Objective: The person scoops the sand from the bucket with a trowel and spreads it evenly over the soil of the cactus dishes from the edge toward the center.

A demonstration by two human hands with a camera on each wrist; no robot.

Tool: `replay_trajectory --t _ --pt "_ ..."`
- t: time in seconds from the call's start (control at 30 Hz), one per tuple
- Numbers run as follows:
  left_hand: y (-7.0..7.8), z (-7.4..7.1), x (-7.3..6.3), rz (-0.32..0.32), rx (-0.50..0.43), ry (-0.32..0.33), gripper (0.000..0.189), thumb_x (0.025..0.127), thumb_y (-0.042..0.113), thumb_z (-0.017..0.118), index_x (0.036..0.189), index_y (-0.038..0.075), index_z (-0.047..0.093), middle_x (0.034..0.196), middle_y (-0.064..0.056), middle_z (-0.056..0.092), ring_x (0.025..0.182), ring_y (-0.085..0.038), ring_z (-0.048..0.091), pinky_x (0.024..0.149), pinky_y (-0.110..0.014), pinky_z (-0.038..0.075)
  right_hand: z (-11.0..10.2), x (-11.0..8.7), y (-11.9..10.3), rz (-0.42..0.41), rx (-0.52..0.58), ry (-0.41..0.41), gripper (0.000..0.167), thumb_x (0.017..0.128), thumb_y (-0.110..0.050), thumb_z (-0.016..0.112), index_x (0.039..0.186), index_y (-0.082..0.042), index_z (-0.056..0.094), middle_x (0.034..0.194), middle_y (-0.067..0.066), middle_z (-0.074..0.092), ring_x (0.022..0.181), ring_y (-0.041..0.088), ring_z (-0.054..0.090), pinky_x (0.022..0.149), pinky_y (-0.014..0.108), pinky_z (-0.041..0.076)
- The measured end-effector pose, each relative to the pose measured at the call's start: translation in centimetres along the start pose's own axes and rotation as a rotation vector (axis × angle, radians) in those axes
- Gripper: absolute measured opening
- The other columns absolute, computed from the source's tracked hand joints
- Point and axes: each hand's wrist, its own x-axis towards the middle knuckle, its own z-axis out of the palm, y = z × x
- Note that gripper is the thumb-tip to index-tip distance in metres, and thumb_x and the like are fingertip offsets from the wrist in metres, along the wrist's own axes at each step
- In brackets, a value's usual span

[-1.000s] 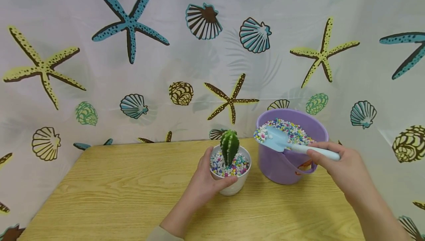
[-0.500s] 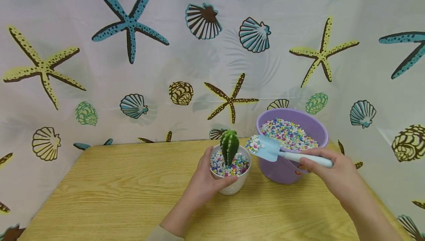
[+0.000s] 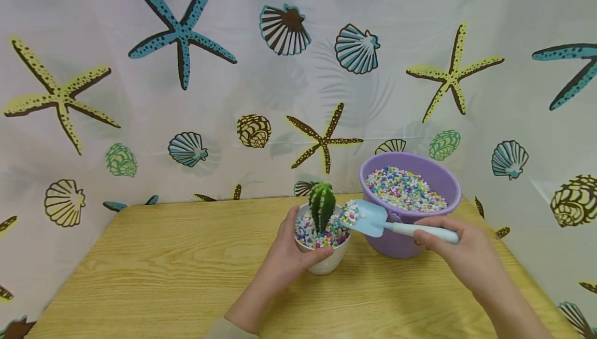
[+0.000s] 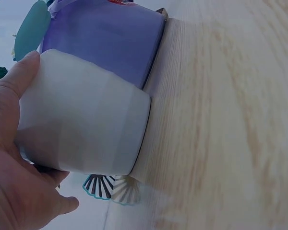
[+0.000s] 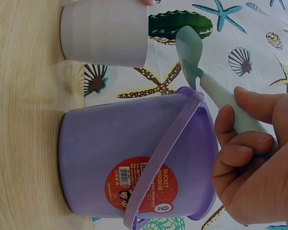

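Note:
A green cactus (image 3: 323,207) stands in a white pot (image 3: 326,265), ringed by colourful pebbles (image 3: 305,230). My left hand (image 3: 291,256) grips the pot's left side, thumb across the front near the rim; in the left wrist view the pot (image 4: 86,115) stands on the table. With my right hand (image 3: 459,243) I hold a small light-blue shovel (image 3: 373,219) by its handle. Its blade, carrying a small heap of mostly white pebbles (image 3: 351,213), reaches over the pot's right rim. In the right wrist view my fingers curl round the shovel's handle (image 5: 221,96).
A purple bucket (image 3: 396,248), holding many colourful pebbles (image 3: 403,188), stands just right of the pot, its handle (image 5: 168,148) hanging down the side. The wooden table (image 3: 163,266) extends left and forward. A curtain (image 3: 210,106) printed with starfish and shells hangs behind.
My right hand has moved left and down, bringing the loaded shovel from above the bucket to the pot's right rim. My left hand and the pot have stayed in place.

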Motion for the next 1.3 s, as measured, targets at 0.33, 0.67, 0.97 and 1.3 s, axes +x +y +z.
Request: replay_trajectory --t 0.33,0.67,0.97,1.3 --pt "0.1 0.0 -0.1 0.019 -0.015 0.021 0.122 0.083 0.043 0.100 0.175 0.013 0.024 0.163 -0.024 0.043 0.147 -0.043 0.049 0.122 -0.064 0.040 1.2 -0.1 -0.3 0.018 -0.066 0.009 0.043 0.099 -0.046 0.085 0.128 -0.014 0.081 0.107 0.005 0.069 0.089 0.021 0.052 0.071 0.031 0.048" --pt "0.8 -1.1 -1.0 -0.029 0.046 -0.027 0.131 0.084 0.046 0.099 0.177 0.009 0.015 0.173 -0.030 0.028 0.154 -0.052 0.039 0.125 -0.068 0.034 2.0 0.0 -0.5 0.042 -0.156 0.002 0.051 0.098 -0.058 0.081 0.130 -0.018 0.079 0.095 0.006 0.062 0.083 0.024 0.051 0.062 0.032 0.046" --pt "0.7 -1.4 -1.4 -0.023 0.062 -0.001 0.131 0.083 0.047 0.099 0.176 0.007 0.017 0.172 -0.031 0.029 0.155 -0.053 0.038 0.124 -0.069 0.033 2.6 0.1 -0.6 -0.002 -0.237 0.019 0.050 0.099 -0.058 0.080 0.131 -0.019 0.079 0.093 0.003 0.067 0.086 0.023 0.053 0.065 0.033 0.047" --pt "0.4 -0.6 -1.6 -0.005 0.036 0.071 0.130 0.080 0.041 0.102 0.174 0.002 0.021 0.170 -0.033 0.029 0.152 -0.053 0.041 0.124 -0.066 0.035 3.2 0.0 -0.9 -0.088 -0.313 0.060 0.045 0.101 -0.056 0.079 0.128 -0.020 0.080 0.087 0.001 0.066 0.079 0.022 0.054 0.063 0.034 0.046"
